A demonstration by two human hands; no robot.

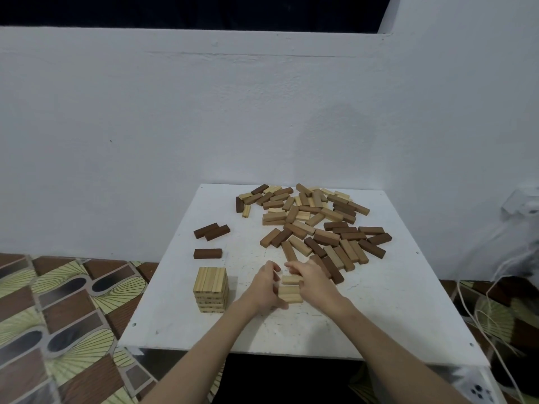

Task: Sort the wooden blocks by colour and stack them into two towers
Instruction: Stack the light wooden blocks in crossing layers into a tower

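- Left hand [267, 287] and right hand [310, 282] clamp together on a few pale blocks [290, 294], near centre of the table [379, 301].
- The person should square their ends, then carry them level to the pale tower [210, 288] on the left.

The rectangular blocks of pale and dark brown wood [315, 225] look smooth and matt; the square white painted surface [379, 301] is scuffed and rough, and the white plastered wall [175, 126] grainy.

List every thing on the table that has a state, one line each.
Light tower: upright, several layers.
Light blocks: held between both hands.
Left hand: grips the blocks.
Right hand: grips the blocks.
Three dark blocks: flat, set apart.
Mixed pile: unsorted, scattered.
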